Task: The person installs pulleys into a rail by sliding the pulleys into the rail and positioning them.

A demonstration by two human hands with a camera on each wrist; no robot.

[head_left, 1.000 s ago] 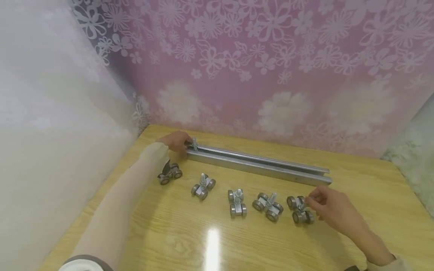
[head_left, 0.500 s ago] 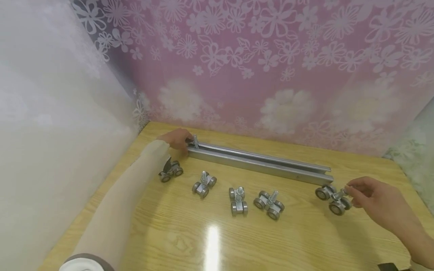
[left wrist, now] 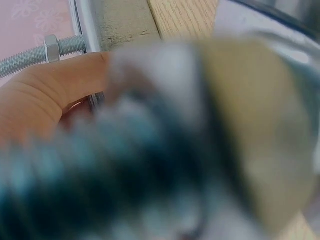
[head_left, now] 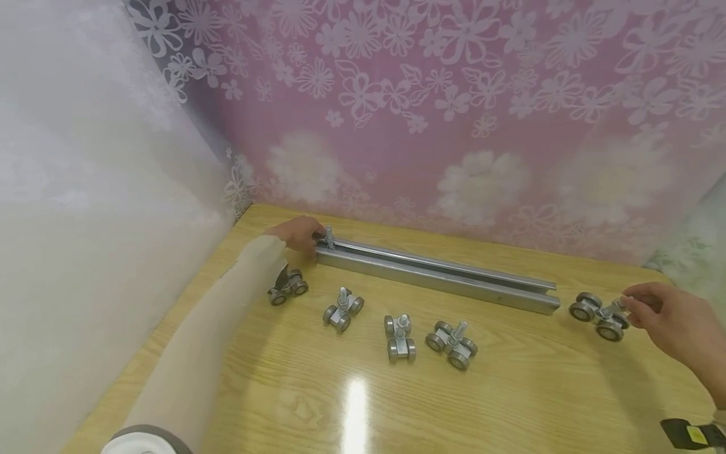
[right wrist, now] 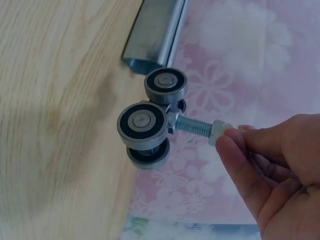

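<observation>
My left hand (head_left: 297,233) grips the left end of a metal channel rail (head_left: 431,282) lying along the back of the table. Beside its fingers a threaded bolt with a nut (left wrist: 51,48) stands up from the rail's slot; whatever the bolt sits on is hidden inside. My right hand (head_left: 677,318) pinches the bolt end of a four-wheeled roller trolley (head_left: 595,317) between thumb and fingers. That trolley is held just off the rail's open right end (right wrist: 145,65), wheels towards it. In the left wrist view, a blurred threaded bolt (left wrist: 100,175) fills the foreground.
In front of the rail stand several more roller trolleys, among them one in the middle (head_left: 401,347) and one to its right (head_left: 452,343). Another trolley (head_left: 295,285) is partly behind the left sleeve (head_left: 210,328). A flowered pink backdrop (head_left: 397,157) rises behind the wooden table (head_left: 454,410).
My right hand has picked up the rightmost trolley by its bolt and carried it right, past the rail's end. The left hand keeps its place at the rail's left end.
</observation>
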